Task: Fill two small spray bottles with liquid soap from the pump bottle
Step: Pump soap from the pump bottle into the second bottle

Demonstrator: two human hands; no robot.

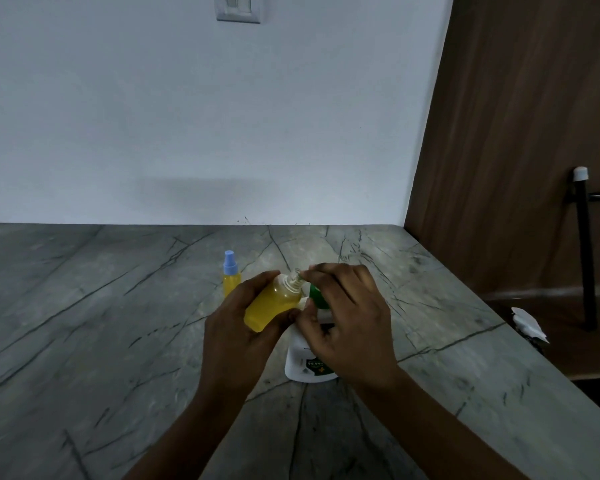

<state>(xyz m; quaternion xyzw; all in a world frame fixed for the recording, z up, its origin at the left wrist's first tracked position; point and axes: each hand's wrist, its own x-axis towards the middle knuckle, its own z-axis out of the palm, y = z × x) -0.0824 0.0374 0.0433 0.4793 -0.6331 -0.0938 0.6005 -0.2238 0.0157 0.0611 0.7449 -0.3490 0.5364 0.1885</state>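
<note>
My left hand grips a small spray bottle full of yellow soap, tilted with its neck pointing up and right. My right hand pinches the clear spray top at that bottle's neck. Under my right hand stands the white pump bottle, its green pump head partly hidden by my fingers. A second small spray bottle with a blue cap and yellow liquid stands upright on the counter just behind my left hand.
The grey marble counter runs left and toward me, with its edge slanting down on the right. A white wall is behind, a brown wooden panel at right. A black pole and crumpled white paper lie beyond the counter edge.
</note>
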